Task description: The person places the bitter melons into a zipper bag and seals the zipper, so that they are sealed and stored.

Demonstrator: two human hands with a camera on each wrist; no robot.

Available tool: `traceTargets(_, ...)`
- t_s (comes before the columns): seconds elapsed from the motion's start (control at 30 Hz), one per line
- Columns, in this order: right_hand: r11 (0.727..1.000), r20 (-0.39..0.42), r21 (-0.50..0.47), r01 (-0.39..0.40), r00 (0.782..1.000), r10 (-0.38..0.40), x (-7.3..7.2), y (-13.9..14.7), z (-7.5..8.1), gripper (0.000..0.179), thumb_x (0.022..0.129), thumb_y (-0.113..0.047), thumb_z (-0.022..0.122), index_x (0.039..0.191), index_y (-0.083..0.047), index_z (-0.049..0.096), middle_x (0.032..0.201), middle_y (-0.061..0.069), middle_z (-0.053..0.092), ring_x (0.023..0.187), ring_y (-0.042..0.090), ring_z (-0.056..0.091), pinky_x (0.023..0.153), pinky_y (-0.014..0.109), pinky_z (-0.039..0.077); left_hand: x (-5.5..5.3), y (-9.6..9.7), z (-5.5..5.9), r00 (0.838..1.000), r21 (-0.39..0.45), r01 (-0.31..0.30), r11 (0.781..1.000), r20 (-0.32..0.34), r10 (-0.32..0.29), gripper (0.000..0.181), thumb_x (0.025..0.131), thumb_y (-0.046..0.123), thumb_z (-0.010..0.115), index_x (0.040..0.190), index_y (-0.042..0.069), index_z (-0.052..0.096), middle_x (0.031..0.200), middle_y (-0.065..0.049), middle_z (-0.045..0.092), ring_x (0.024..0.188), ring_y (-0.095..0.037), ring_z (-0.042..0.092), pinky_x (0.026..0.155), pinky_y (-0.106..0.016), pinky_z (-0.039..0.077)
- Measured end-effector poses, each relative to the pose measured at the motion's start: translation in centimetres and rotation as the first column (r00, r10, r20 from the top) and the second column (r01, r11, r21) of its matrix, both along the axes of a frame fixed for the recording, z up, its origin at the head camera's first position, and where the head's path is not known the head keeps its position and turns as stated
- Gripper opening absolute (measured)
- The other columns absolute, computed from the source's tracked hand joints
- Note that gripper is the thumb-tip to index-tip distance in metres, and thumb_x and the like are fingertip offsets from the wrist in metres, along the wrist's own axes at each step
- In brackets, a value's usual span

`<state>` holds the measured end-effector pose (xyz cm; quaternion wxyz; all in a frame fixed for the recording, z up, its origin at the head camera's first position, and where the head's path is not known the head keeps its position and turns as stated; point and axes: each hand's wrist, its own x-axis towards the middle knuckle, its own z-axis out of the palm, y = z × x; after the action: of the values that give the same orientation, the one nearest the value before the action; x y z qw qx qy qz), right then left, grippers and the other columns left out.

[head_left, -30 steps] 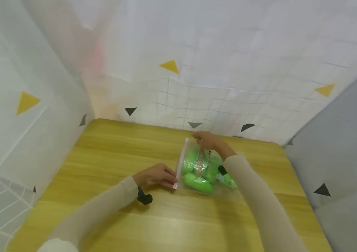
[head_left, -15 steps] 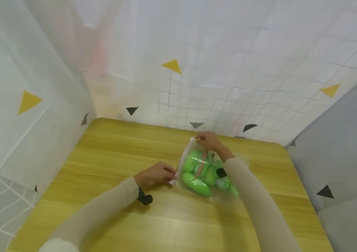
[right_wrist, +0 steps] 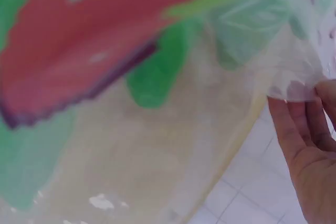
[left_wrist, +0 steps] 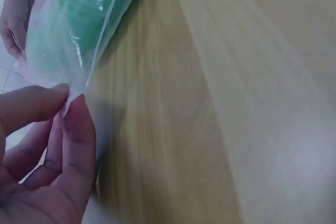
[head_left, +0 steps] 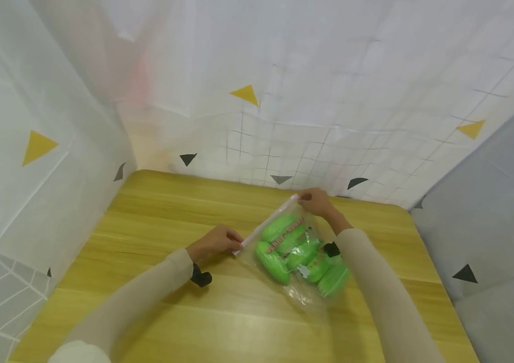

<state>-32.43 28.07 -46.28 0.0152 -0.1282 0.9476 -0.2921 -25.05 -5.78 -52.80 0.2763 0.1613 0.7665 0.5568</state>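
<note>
A clear zip bag with a white top strip and red lettering holds several bright green rounded things; their kind is not plain through the film. My left hand pinches the near-left corner of the strip between thumb and forefinger, as the left wrist view also shows on the bag. At the far corner, my right hand grips the other end of the strip. In the right wrist view the right hand holds the film's edge, and a red print fills the upper left. The strip runs slanted between both hands.
The wooden table stretches under both arms. White patterned sheeting rises behind the table's far edge and on both sides. Black wrist mounts sit under the sleeves.
The bag has turned so its strip slants more. My left hand has shifted left and slightly away; my right hand has taken the far corner and moved right. The green things have slid toward the lower right.
</note>
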Motion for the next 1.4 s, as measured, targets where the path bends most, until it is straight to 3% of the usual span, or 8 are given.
traceTargets(0.17, 0.999, -0.005, -0.036, 0.016, 1.000, -0.016, 0.2, -0.2, 0.1, 0.019, 0.095, -0.009, 0.060, 0.105, 0.007, 0.067, 0.100, 0.021, 0.069, 0.093, 0.036, 0.064, 0.081, 0.049, 0.053, -0.3, 0.1, 0.0, 0.999, -0.009, -0.003, 1.000, -0.037, 0.003, 0.017, 0.084, 0.003, 0.072, 0.100, -0.004, 0.072, 0.089, -0.009, 0.070, 0.076, -0.017, 0.065, 0.068, -0.029, 0.056)
traceTargets(0.4, 0.978, 0.125, -0.206, 0.020, 0.992, 0.006, 0.2, -0.8, 0.1, 0.027, 0.098, -0.016, 0.060, 0.118, 0.002, 0.064, 0.108, 0.021, 0.069, 0.087, 0.031, 0.069, 0.076, 0.042, 0.057, -0.1, 0.5, -0.2, 0.991, -0.056, 0.007, 0.998, -0.134, -0.014, 0.014, 0.083, 0.000, 0.071, 0.097, -0.003, 0.072, 0.084, -0.006, 0.070, 0.073, -0.016, 0.066, 0.064, -0.028, 0.056)
traceTargets(0.53, 0.960, 0.152, -0.277, 0.040, 0.988, 0.003, 0.3, -1.2, 0.1, 0.030, 0.099, -0.018, 0.059, 0.120, 0.003, 0.064, 0.111, 0.021, 0.067, 0.090, 0.032, 0.068, 0.076, 0.040, 0.057, 0.1, 0.8, -0.1, 0.990, -0.087, -0.013, 0.996, -0.138, 0.001, 0.014, 0.081, 0.000, 0.072, 0.095, -0.002, 0.072, 0.084, -0.007, 0.069, 0.073, -0.017, 0.065, 0.063, -0.029, 0.056)
traceTargets(0.77, 0.951, 0.109, -0.288, 0.111, 0.991, -0.083, 0.2, -0.7, -0.3, 0.026, 0.096, -0.016, 0.064, 0.112, 0.004, 0.069, 0.101, 0.020, 0.070, 0.087, 0.031, 0.069, 0.074, 0.040, 0.058, 0.3, 0.4, -0.2, 0.992, -0.100, -0.018, 0.995, -0.128, 0.005, 0.013, 0.081, 0.000, 0.074, 0.094, -0.002, 0.073, 0.081, -0.006, 0.070, 0.070, -0.015, 0.065, 0.062, -0.027, 0.055)
traceTargets(1.03, 0.944, 0.080, -0.303, 0.134, 0.990, -0.115, 0.3, -0.4, -0.6, 0.020, 0.094, -0.015, 0.066, 0.105, 0.001, 0.071, 0.098, 0.018, 0.071, 0.086, 0.031, 0.068, 0.072, 0.040, 0.056, 0.2, -0.1, -0.3, 0.993, -0.014, 0.016, 1.000, -0.116, -0.017, 0.023, 0.079, -0.003, 0.074, 0.101, -0.005, 0.071, 0.088, -0.010, 0.071, 0.076, -0.018, 0.067, 0.067, -0.031, 0.057)
traceTargets(1.13, 0.942, 0.038, -0.310, 0.130, 0.991, -0.124, 0.3, -0.4, -0.7, 0.016, 0.094, -0.013, 0.066, 0.102, 0.000, 0.071, 0.096, 0.017, 0.071, 0.086, 0.031, 0.068, 0.070, 0.039, 0.056, 0.1, -0.1, -0.7, 0.989, -0.016, 0.000, 1.000, -0.150, -0.002, 0.024, 0.077, -0.003, 0.074, 0.100, -0.003, 0.070, 0.088, -0.009, 0.070, 0.077, -0.017, 0.066, 0.066, -0.030, 0.057)
traceTargets(1.3, 0.937, -0.013, -0.333, 0.109, 0.993, -0.121, 0.3, -0.3, -0.9, 0.013, 0.093, -0.010, 0.066, 0.100, 0.000, 0.072, 0.095, 0.017, 0.071, 0.084, 0.031, 0.070, 0.072, 0.041, 0.057, 0.1, 0.2, -1.1, 0.960, -0.037, -0.033, 0.999, -0.279, 0.021, 0.025, 0.074, -0.006, 0.075, 0.097, -0.003, 0.070, 0.088, -0.010, 0.069, 0.079, -0.016, 0.064, 0.070, -0.028, 0.055)
traceTargets(1.4, 0.923, -0.006, -0.372, 0.098, 0.994, -0.108, 0.2, -0.2, -1.0, 0.012, 0.093, -0.008, 0.067, 0.100, 0.001, 0.071, 0.097, 0.017, 0.071, 0.084, 0.031, 0.070, 0.075, 0.043, 0.057, 0.0, 0.2, -0.9, 0.954, -0.042, -0.036, 0.998, -0.299, 0.022, 0.025, 0.073, -0.007, 0.073, 0.098, -0.003, 0.069, 0.088, -0.010, 0.068, 0.080, -0.017, 0.063, 0.072, -0.029, 0.055)
